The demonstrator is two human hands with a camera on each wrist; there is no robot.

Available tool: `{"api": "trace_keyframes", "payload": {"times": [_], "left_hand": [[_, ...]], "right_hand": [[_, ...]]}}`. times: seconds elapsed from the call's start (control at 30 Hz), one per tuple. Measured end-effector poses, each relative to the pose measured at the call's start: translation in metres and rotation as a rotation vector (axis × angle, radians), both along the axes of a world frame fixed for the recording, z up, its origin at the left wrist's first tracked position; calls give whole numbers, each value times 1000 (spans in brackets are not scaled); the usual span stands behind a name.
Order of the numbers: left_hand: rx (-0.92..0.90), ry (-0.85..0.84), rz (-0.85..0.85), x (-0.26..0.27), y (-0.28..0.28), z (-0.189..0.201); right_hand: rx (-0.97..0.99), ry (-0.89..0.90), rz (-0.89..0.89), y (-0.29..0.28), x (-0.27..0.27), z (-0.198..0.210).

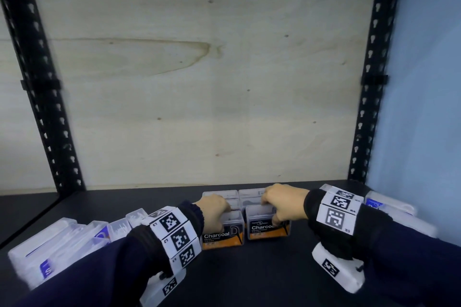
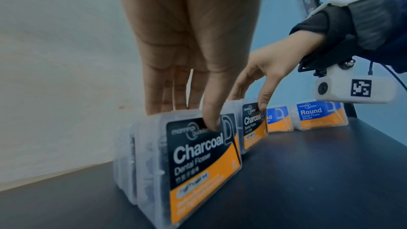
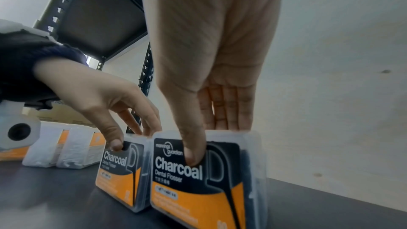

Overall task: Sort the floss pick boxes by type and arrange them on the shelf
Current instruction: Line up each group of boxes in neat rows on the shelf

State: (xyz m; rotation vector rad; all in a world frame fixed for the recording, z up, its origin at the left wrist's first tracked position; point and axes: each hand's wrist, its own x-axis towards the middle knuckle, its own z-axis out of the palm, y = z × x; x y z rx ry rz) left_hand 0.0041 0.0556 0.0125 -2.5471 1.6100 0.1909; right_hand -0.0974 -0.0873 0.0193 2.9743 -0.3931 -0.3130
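So both hands are working the middle of the black shelf board [image 1: 249,276] right now. The left hand [image 1: 214,209] is pinching the left clear plastic floss pick box with the black-and-orange "Charcoal" label [image 1: 222,234] — thumb [image 2: 211,111] pressing on the label face, the other fingers [image 2: 154,93] reaching down over the top to the back. The right hand [image 1: 282,203] is doing the same thing to the right clear plastic "Charcoal" box [image 1: 267,229], thumb [image 3: 191,147] sitting on the front label, fingers [image 3: 229,111] hooked behind the top edge.

Those two boxes are standing upright, just beside each other, labels facing the person. More clear boxes [image 1: 237,197] are sitting right behind them in rows, going back toward the pale plywood back panel [image 1: 199,82] — their labels aren't readable from the head view.

Off to the right, two clear boxes with blue-and-orange "Round" labels [image 2: 319,115] are standing near the light blue wall [image 1: 424,82]. On the left, a bunch of clear boxes with blue labels [image 1: 62,244] is lying tilted in a loose row, well apart from the Charcoal pair. Black perforated metal uprights [image 1: 37,95] are framing the shelf on both sides, and both wrists are wearing white marker-printed bands [image 1: 174,237].
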Motion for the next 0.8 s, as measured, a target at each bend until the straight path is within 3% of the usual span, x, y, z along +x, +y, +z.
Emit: {"api": "trace_keyframes", "payload": {"times": [0.8], "left_hand": [[-96,6,48,6,2,-11]], "right_hand": [[-46,-48,21,8,6,-13]]}}
